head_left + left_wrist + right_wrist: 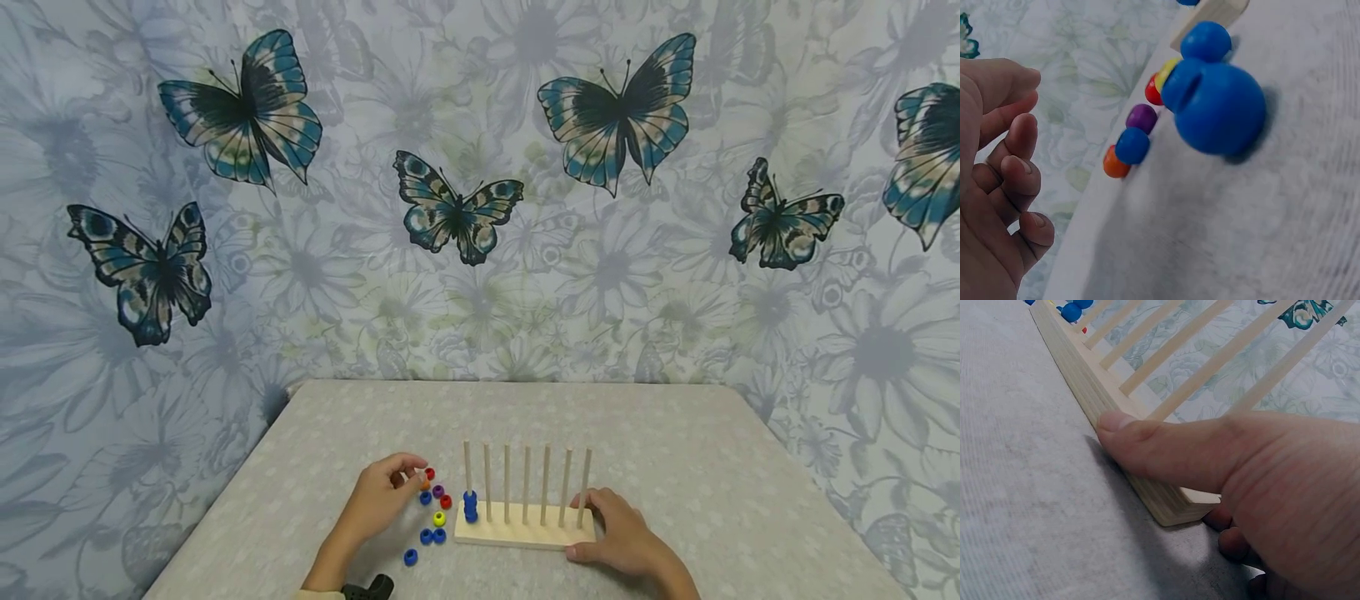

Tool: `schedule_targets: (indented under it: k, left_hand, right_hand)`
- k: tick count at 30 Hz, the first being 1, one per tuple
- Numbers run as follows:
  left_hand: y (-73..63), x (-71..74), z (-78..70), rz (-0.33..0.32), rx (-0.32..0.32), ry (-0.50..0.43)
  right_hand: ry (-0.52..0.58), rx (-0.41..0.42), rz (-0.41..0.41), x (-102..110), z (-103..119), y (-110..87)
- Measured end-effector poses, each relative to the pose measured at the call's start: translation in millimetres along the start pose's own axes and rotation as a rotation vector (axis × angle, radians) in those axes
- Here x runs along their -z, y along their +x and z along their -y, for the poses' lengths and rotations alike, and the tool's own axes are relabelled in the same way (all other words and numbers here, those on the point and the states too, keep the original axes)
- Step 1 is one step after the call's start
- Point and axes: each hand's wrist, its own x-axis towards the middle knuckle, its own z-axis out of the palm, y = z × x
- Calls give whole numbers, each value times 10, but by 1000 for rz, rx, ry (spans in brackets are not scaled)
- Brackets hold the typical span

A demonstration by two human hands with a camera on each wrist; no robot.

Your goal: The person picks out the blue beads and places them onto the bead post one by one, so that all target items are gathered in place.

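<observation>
My left hand hovers at the back of a loose group of beads, fingers bent, thumb and index fingertips apart beside a red bead and an orange bead. No bead shows between the fingers in the left wrist view. At the right end of a wooden peg stand, my right hand grips the base, thumb along its front edge and the other fingers behind. Blue beads are stacked on the leftmost peg; the other pegs are bare.
Between left hand and stand lie a purple bead, another red bead, a yellow bead and several blue beads. A pale cloth covers the table. Behind it rises a butterfly-patterned wall.
</observation>
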Motion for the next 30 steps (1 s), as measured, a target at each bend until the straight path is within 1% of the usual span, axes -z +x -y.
schedule_targets:
  k: [5,12,23,30]
  left_hand:
    - [12,-24,90,26,24,-6]
    - [19,-43,162,46,24,8]
    - [0,-79,192,73,19,50]
    - [-1,-70,218,99,-3,55]
  right_hand:
    - [7,-1,-1,15,10,-3]
    - [19,-8,0,19,24,1]
    - [31,-4,5,8,27,-21]
    - [17,-20,3,9,35,-23]
